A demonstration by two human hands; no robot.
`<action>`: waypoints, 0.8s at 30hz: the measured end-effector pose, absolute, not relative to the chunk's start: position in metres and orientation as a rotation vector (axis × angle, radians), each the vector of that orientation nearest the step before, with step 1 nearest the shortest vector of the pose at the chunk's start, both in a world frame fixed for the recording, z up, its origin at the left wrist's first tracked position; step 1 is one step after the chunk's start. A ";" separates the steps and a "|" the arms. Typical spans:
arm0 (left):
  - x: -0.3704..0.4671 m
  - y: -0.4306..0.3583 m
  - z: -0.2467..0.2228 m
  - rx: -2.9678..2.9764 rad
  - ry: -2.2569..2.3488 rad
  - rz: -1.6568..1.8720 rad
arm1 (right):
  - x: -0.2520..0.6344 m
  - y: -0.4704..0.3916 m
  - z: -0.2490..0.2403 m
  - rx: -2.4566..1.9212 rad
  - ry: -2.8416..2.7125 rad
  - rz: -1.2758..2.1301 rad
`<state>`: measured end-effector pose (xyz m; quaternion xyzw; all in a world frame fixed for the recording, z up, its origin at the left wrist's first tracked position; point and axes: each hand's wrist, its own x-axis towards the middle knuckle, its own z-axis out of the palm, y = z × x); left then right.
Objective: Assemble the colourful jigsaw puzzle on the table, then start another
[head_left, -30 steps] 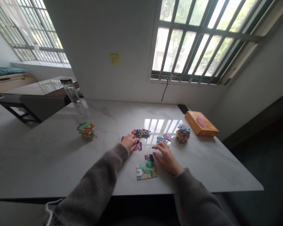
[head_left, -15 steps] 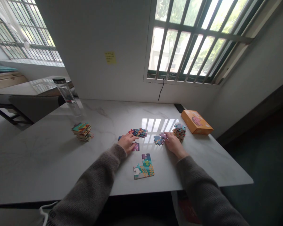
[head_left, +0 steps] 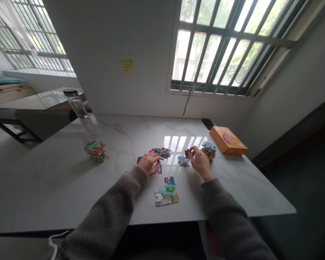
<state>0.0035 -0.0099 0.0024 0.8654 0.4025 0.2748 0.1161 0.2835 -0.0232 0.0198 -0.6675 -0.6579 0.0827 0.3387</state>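
Between the fingers of my right hand (head_left: 198,159) is a dark purple puzzle piece (head_left: 187,154), tilted up off the table. Just below it lie joined blue pieces (head_left: 183,161). My left hand (head_left: 149,163) rests with fingers apart over a pink-purple piece (head_left: 159,169), partly covering it; a dark blue piece (head_left: 139,159) shows at its left edge. A heap of loose pieces (head_left: 162,152) sits beyond its fingertips. Nearer the table's front edge lies a joined section (head_left: 167,193) with green, teal and orange plants.
On the white table (head_left: 56,180), a stack of pieces (head_left: 96,151) stands left and another stack (head_left: 208,151) beside my right hand. An orange box (head_left: 228,141) and a black phone (head_left: 207,124) lie back right. A glass bottle (head_left: 78,106) stands back left.
My right hand has lifted and tilted the purple piece off the table, beside the blue ones. My left hand's fingers have shifted slightly over the pink-purple piece. The view has moved slightly.
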 end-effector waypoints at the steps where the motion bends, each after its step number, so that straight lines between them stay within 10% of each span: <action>1: 0.005 -0.011 0.004 2.477 1.150 0.874 | 0.278 -0.023 0.020 -1.594 -1.633 0.373; 9: 0.018 -0.011 -0.003 1.749 0.968 1.123 | 0.218 -0.041 -0.001 -0.948 -1.215 1.170; 24: 0.014 -0.004 -0.009 1.687 0.926 1.126 | 0.215 -0.053 -0.002 -0.965 -1.623 1.155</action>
